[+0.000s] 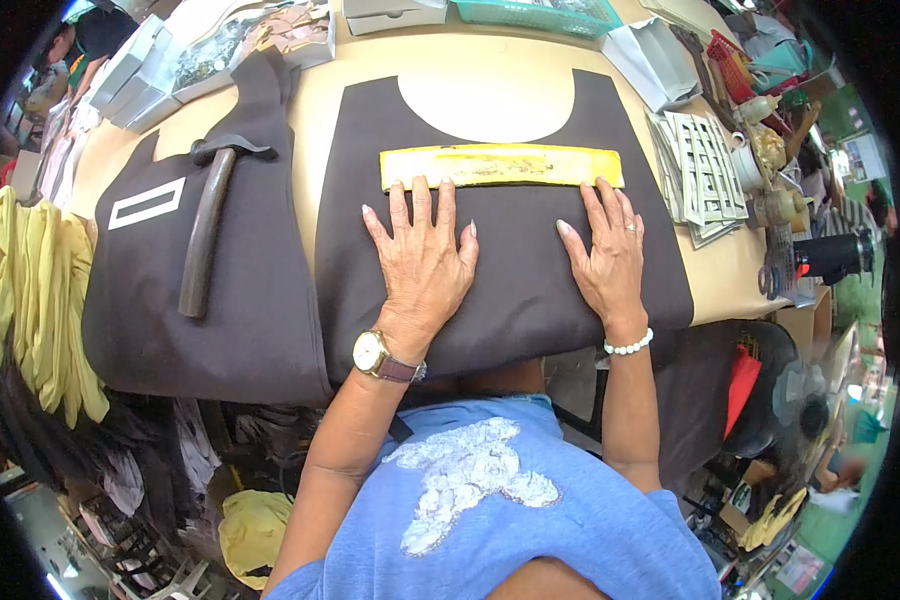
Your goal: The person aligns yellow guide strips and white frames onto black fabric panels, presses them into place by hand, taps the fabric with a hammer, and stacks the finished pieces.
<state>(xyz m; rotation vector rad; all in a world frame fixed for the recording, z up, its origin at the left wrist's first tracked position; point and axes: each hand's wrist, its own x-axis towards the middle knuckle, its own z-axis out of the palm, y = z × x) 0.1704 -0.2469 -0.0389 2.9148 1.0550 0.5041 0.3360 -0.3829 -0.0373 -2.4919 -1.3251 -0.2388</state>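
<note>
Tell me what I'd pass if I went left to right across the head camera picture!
Hanging yellow cloths, white rectangular outline, hammer, left hand with the watch above its wrist, right hand, pale slotted sheets.

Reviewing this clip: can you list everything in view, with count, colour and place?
Dark fabric panel with curved cutout: one, charcoal, table centre
Flat rectangular strip: one, yellow, across that panel
Second fabric panel: one, charcoal, left
Hammer: one, dark, on second panel
Slotted rectangular frame: one, white, beside hammer
Flat cut-out templates: several, cream, right
Open box: one, white, upper right
Plastic basket: one, teal, top edge
Hanging cloth: several pieces, yellow, far left
Tabletop: one, cream, beneath the panels
Background clutter: too blurred to count
Hands: two, bare; left and right flat at strip's lower edge
</note>
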